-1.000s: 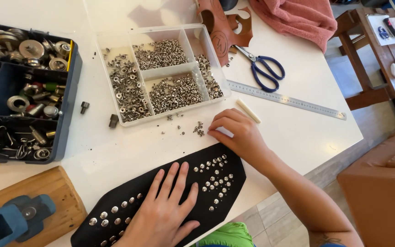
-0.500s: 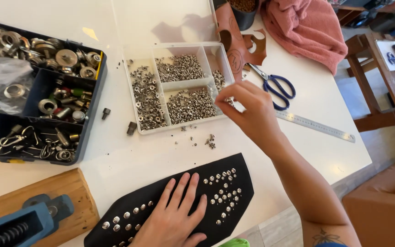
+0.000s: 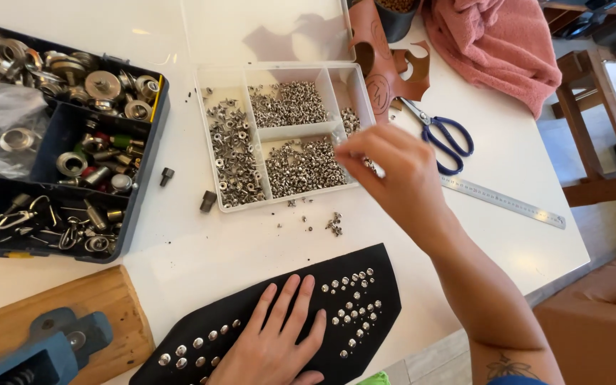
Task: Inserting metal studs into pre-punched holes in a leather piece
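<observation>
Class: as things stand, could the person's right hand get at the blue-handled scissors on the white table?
Probably yes: the right hand hovers over the clear plastic rivet box, and the blue-handled scissors lie just beside, uncovered.

White table (image 3: 201, 281) carries, on its left side, a dark compartment case (image 3: 133, 207) of metal rings and fittings; just right of it, a clear divided box (image 3: 212, 153) of small silver rivets, with two small dark metal pieces and loose rivets (image 3: 333, 224) scattered beside it. Near edge: wooden block (image 3: 108, 303) bearing a blue tool, and black studded leather piece (image 3: 372, 285). Far right: blue-handled scissors (image 3: 443, 135), steel ruler (image 3: 504, 203), brown leather scraps (image 3: 376, 78), pink cloth (image 3: 497, 46).
</observation>
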